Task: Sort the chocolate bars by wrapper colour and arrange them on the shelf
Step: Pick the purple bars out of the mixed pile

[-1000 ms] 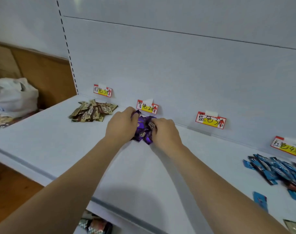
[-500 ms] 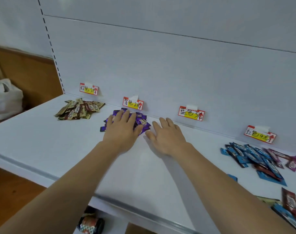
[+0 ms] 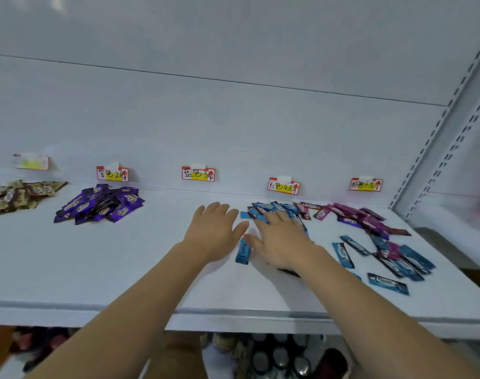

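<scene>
Along the back panel (image 3: 233, 127) behind my shelf (image 3: 96, 269) sit five small price tags; the far-left tag (image 3: 31, 162) is too blurred for me to read; the second tag (image 3: 112, 174) reads 紫色2元; the third tag (image 3: 198, 174) reads 蓝色3元; the fourth tag (image 3: 283, 186) reads 红色4元; the fifth tag (image 3: 366, 184) ends in 色 and 元, the rest unclear; white logos on the chocolate bars (image 3: 388, 283) are too small to read.

Head view, forward and down, close over shelf (image 3: 96, 269)
</scene>
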The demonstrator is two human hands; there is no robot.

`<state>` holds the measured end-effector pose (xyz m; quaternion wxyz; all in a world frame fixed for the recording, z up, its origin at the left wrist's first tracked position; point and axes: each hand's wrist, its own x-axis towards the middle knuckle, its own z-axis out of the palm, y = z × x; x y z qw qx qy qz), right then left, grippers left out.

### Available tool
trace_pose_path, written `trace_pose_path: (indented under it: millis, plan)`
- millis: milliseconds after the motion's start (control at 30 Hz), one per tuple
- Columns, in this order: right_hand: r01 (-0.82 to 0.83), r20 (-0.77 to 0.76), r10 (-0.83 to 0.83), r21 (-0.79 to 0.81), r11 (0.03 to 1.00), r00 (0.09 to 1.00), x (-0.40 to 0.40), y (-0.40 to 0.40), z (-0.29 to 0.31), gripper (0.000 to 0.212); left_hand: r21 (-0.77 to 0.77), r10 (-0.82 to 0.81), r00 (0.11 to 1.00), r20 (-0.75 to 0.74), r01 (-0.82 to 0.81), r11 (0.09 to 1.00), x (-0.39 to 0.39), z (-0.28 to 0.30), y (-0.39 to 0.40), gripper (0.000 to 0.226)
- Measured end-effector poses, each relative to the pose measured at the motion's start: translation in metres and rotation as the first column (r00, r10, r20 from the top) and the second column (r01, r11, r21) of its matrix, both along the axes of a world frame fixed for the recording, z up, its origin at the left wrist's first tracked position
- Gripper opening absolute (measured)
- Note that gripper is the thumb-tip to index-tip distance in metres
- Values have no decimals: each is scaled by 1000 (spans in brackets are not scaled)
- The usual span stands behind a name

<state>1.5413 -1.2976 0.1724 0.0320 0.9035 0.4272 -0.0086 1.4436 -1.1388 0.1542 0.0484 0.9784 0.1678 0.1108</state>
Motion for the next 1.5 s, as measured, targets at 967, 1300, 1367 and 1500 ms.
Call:
trace_pose_path:
  millis: [967,1300,1367,1500]
  plan:
    - [265,118,-279,118,957,953,157,-142,-25,42,12,-296,942,-161,301,953,194,-20,-129,39]
    - [262,143,-252,-52,964,957,170,-140,-21,35,-18,-308,938,-157,309,951,186,-18,-134,43]
    - [202,169,-192,-49,978,967,168,-135,-16,39,-19,-304,940,-151,305,952,184,-17,-135,42]
    - [163,217,-177,82,983,960,162,-136,-15,43,-87,-290,950,-117,281,956,181,-14,-138,41]
